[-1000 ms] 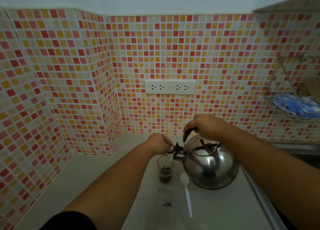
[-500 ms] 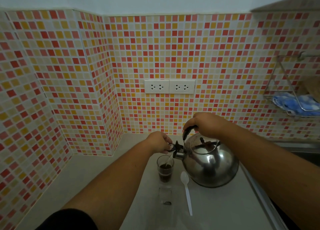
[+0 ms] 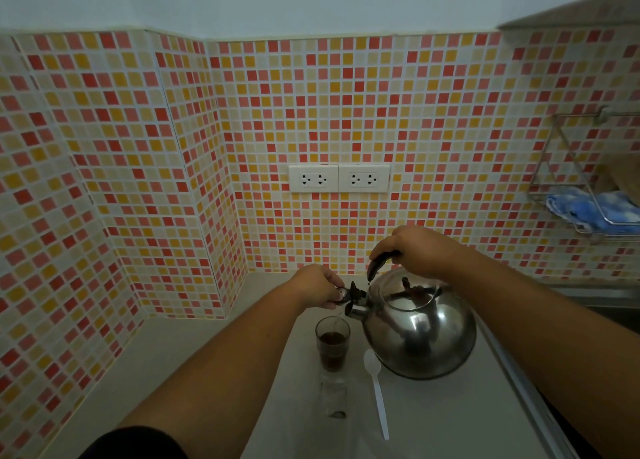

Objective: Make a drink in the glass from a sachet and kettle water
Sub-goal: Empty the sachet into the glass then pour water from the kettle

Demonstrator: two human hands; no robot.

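Note:
A shiny steel kettle [image 3: 420, 334] is tilted to the left, its spout over a small clear glass [image 3: 331, 346] on the white counter [image 3: 436, 420]. A thin stream of water runs into the glass, which holds dark brown liquid. My right hand [image 3: 417, 250] grips the kettle's black handle from above. My left hand [image 3: 317, 285] pinches the spout cap at the kettle's left side. A white plastic spoon [image 3: 377, 393] lies on the counter right of the glass. In front of the glass lies a clear, empty-looking sachet [image 3: 333, 398].
Tiled walls close the counter at the back and left, with a double socket [image 3: 338, 178] on the back wall. A wire rack [image 3: 588, 195] holding a blue cloth hangs at the right. A sink edge [image 3: 602, 299] lies right of the kettle.
The kettle has risen a little and stays tilted over the glass. The dark liquid in the glass stands higher than before. Both hands keep their grips.

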